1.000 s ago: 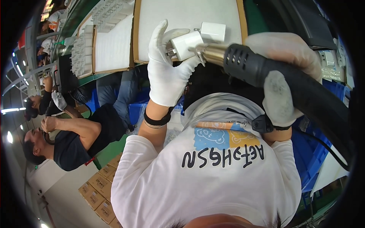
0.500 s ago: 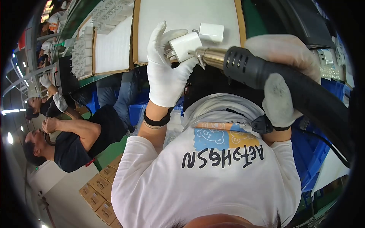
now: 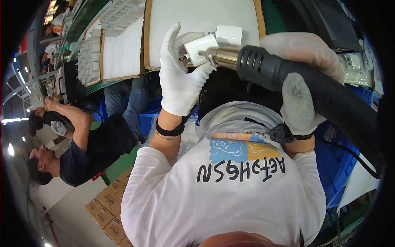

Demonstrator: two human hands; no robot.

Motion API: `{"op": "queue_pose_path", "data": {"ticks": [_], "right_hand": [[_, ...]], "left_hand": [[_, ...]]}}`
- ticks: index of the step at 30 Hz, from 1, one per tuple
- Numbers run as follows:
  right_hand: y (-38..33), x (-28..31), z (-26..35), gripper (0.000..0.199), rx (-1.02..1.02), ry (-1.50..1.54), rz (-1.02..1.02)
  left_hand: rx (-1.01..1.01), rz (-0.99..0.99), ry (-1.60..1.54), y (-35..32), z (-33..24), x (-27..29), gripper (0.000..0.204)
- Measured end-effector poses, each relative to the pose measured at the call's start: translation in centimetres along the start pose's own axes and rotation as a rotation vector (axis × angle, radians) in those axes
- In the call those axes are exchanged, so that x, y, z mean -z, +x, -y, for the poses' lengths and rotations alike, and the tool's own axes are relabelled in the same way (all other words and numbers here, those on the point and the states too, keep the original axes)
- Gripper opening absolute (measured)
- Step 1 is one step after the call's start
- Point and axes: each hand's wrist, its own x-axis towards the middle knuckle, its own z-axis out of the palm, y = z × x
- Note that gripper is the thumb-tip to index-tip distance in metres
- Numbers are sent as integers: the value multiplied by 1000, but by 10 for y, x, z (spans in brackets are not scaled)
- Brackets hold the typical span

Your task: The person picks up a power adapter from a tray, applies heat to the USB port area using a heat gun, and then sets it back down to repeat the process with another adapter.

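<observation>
My left hand (image 3: pixel 177 86), in a white glove, grips a white plug-in charger (image 3: pixel 200 47) between thumb and fingers, its metal prongs pointing left. Behind it a second white charger (image 3: pixel 229 35) lies on the white surface. My gloved right hand (image 3: pixel 308 53) is wrapped round what looks like a hot-air gun (image 3: pixel 263 68), with a black slotted collar and a thick black body. Its metal nozzle (image 3: pixel 226 57) points left, and the tip is right at the held charger's near right side; whether they touch I cannot tell.
A white-lined tray (image 3: pixel 173 12) with a brown rim lies before me. At the far left, many white chargers (image 3: pixel 88 61) stand in rows beside another tray (image 3: pixel 122 55). A co-worker (image 3: pixel 94 144) is at the left. Blue bins (image 3: pixel 329 164) stand on the right; cartons (image 3: pixel 105 210) are stacked lower left.
The hot-air gun and my right hand have shifted slightly left. My left hand stays nearly still with the charger. At the left, the co-worker's arm has risen.
</observation>
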Motion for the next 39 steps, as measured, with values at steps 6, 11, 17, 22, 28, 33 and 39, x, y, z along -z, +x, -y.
{"op": "queue_pose_path", "data": {"ticks": [6,11,17,22,28,33,39], "right_hand": [[-3,-23,-4,36,-72,-44,-327],[-6,-26,6,32,-287,302,-274],[2,-27,-3,34,-74,13,-311],[-2,-25,1,36,-120,-10,-345],[-11,-17,8,34,-118,74,-226],[-12,-24,12,32,-148,30,-336],[-8,-20,16,33,-98,-59,-264]], "left_hand": [[-52,-41,297,-2,6,4,83],[-110,-50,325,-1,8,4,81],[-160,-31,365,0,9,5,80],[-40,-64,247,0,8,4,81],[3,-43,23,0,3,3,81],[38,-33,-33,-2,5,4,79],[37,-54,34,-4,1,-1,77]]}}
